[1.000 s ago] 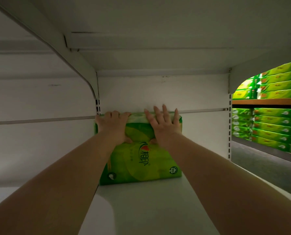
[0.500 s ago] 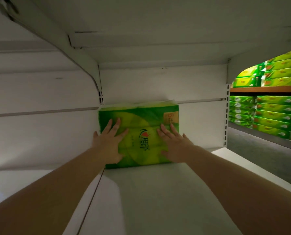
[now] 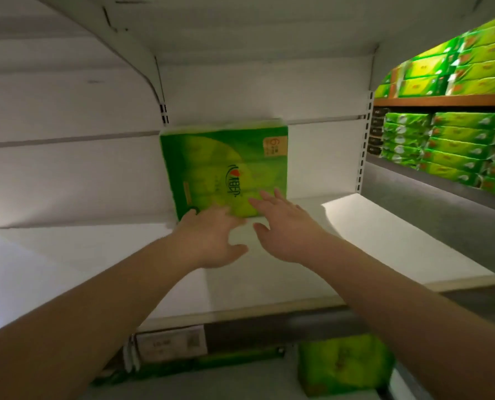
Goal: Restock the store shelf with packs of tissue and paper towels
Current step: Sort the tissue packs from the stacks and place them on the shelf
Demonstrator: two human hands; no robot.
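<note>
Pack (image 3: 224,168) stands upright at the shelf's (image 3: 385,241) back wall. Left hand (image 3: 208,241) and right hand (image 3: 286,229) hang spread and empty before its lower face. A stray brush could tip it forward.

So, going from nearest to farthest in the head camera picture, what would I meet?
Green pack on the lower shelf → price label on the shelf edge → left hand and right hand, about level → upright green tissue pack → white back panel.
</note>
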